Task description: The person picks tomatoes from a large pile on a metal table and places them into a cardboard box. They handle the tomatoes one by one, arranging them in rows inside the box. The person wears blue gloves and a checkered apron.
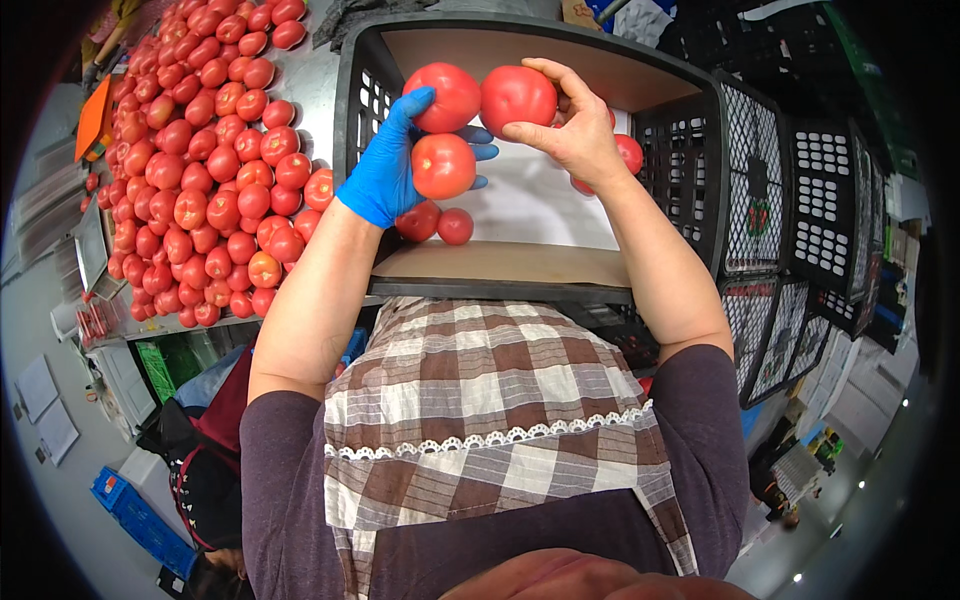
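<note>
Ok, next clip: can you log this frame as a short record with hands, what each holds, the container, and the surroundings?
left hand: blue-gloved left hand, holding two round red tomatoes, one above the other
right hand: bare right hand, gripping a single large red tomato
container: black plastic lattice crate with pale liner, beneath both hands, a few tomatoes inside
left side: heap of red tomatoes on grey table
right side: stacked empty black crates
clothing: brown checked apron

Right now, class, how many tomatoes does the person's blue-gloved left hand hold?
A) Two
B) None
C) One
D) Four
A: the gloved left hand grips an upper tomato and a lower tomato, while the bare right hand holds a third tomato over the black crate.
</note>
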Demonstrator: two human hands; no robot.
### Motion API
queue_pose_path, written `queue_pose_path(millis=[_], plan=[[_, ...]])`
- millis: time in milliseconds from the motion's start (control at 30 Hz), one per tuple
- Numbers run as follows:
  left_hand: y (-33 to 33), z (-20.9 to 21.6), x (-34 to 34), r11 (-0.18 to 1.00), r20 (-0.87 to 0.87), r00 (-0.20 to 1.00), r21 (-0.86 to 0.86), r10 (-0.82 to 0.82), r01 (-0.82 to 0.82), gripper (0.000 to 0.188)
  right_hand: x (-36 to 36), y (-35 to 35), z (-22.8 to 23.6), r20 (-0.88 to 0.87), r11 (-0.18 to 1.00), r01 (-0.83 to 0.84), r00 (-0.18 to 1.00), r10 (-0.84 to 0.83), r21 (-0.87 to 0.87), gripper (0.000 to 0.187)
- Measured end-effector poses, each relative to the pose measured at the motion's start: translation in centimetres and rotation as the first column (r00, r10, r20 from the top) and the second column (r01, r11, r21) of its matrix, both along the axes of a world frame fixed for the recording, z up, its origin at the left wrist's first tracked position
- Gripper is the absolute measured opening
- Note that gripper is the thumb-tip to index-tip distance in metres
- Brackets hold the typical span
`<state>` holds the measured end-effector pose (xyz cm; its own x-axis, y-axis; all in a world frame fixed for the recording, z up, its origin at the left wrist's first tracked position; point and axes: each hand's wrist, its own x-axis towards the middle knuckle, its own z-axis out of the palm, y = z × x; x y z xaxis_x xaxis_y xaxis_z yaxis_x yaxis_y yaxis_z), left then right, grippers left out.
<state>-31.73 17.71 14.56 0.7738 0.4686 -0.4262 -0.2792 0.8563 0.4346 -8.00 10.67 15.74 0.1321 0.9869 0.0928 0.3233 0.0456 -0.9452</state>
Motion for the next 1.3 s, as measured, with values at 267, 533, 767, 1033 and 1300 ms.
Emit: queue_pose_path(millis=[267,533,767,1033,1300], plan=[[-0.1,0.6,0.2,0.998,-0.075,0.997,0.058,0.006,-0.001,0.078,0.1,0.2,0.3,-0.159,0.998,-0.041,0.987,0.033,-0.046,0.079],[-0.9,0.5,0.5,0.989,-0.144,0.989,0.147,0.017,0.004,0.069,0.3,-0.1,-1.1,0.144,0.991,-0.132,0.981,0.132,-0.01,0.09],[0.9,0.0,-0.6,0.967,-0.146,0.958,0.108,0.246,-0.232,0.06,0.8,-0.7,-7.7,0.548,0.918,-0.201,0.751,0.368,-0.341,0.078],[1.5,0.8,-1.1,0.833,0.111,0.827,-0.016,0.55,-0.552,0.067,-1.5,1.2,-11.6,0.843,0.869,-0.467,0.393,0.368,-0.162,0.058],[1.5,0.9,-0.4,0.834,0.095,0.833,0.038,0.545,-0.55,0.067,-9.6,3.8,-14.5,0.595,0.722,-0.497,0.419,0.686,-0.482,0.057]])
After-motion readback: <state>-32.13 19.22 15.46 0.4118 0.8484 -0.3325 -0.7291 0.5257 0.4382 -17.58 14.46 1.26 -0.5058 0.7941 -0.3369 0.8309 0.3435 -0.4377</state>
